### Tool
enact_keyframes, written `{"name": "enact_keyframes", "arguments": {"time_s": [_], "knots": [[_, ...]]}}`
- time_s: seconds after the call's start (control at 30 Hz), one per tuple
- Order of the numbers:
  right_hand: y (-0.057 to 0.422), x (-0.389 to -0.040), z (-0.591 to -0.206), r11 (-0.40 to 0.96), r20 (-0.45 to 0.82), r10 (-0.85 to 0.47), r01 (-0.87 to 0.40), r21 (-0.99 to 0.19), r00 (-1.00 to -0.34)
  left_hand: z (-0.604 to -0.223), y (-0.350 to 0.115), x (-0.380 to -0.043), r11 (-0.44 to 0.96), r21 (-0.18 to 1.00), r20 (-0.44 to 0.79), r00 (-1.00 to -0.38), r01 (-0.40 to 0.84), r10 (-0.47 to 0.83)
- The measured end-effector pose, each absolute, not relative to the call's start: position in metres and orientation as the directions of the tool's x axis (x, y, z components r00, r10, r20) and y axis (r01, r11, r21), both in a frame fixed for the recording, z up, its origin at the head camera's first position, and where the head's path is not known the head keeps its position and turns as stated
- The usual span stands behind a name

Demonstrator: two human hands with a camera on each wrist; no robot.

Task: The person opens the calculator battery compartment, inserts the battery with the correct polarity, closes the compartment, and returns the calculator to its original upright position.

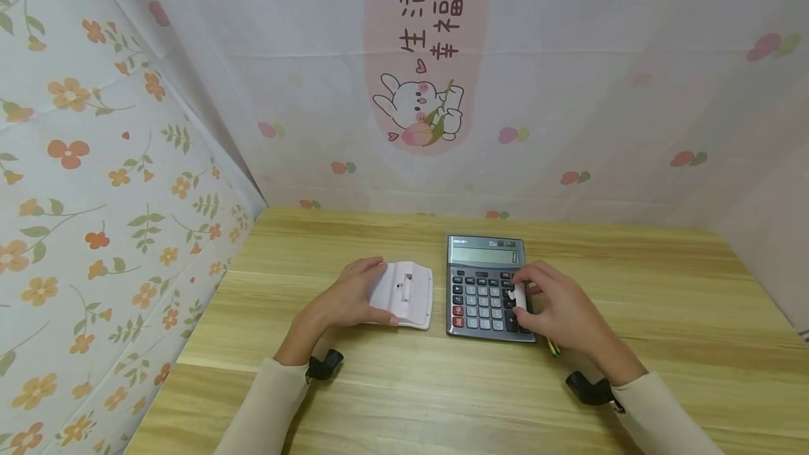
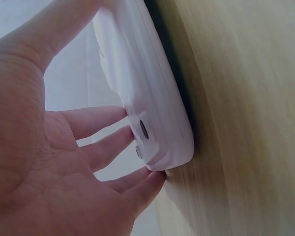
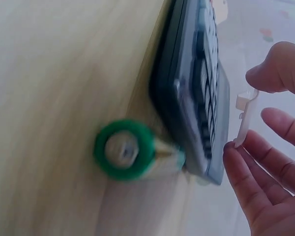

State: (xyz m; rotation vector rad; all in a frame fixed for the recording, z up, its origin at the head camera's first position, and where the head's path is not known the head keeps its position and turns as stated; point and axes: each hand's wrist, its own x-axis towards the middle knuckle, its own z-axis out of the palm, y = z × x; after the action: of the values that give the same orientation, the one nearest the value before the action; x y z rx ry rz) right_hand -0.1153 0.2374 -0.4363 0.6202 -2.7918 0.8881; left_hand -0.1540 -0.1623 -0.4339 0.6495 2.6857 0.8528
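Note:
My left hand (image 1: 346, 295) grips a white palm-sized device (image 1: 420, 304) from its left side, thumb at the near edge and fingers at the far edge. The device lies with its back up on the table, an uncovered battery slot (image 1: 407, 288) showing in that back. Over the right-hand keys of a grey desk calculator (image 1: 485, 255), my right hand (image 1: 565, 311) pinches a small white battery cover (image 1: 520, 297) between thumb and fingertips. The right wrist view shows this cover (image 3: 245, 118) held edge-on, with little tabs on one face.
Green-ended batteries (image 1: 554, 348) lie against the calculator's right side, partly hidden under my right hand; one battery (image 3: 124, 150) shows end-on in the right wrist view. The wooden table (image 1: 404, 399) meets a printed curtain (image 1: 303, 90) at the back.

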Motion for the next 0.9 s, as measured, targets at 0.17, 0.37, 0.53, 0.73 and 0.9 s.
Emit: {"name": "enact_keyframes", "arguments": {"time_s": [0.17, 0.37, 0.53, 0.73, 0.9], "knots": [[0.250, -0.115, -0.438, 0.741, 0.265, -0.326, -0.419, -0.525, -0.907, -0.434, -0.162, -0.154, 0.734, 0.589, -0.099, -0.871, 0.337, 0.480], [0.263, -0.115, -0.440, 0.748, 0.253, -0.313, -0.402, -0.528, -0.915, -0.435, -0.161, -0.155, 0.734, 0.593, -0.103, -0.874, 0.329, 0.475], [0.271, -0.115, -0.443, 0.754, 0.224, -0.299, -0.373, -0.540, -0.928, -0.435, -0.162, -0.155, 0.737, 0.592, -0.110, -0.874, 0.324, 0.473], [0.281, -0.115, -0.449, 0.784, 0.207, -0.288, -0.354, -0.509, -0.935, -0.436, -0.162, -0.156, 0.736, 0.595, -0.108, -0.876, 0.323, 0.471], [0.288, -0.113, -0.453, 0.802, 0.185, -0.283, -0.338, -0.492, -0.941, -0.435, -0.163, -0.156, 0.735, 0.593, -0.106, -0.873, 0.328, 0.476]]}}
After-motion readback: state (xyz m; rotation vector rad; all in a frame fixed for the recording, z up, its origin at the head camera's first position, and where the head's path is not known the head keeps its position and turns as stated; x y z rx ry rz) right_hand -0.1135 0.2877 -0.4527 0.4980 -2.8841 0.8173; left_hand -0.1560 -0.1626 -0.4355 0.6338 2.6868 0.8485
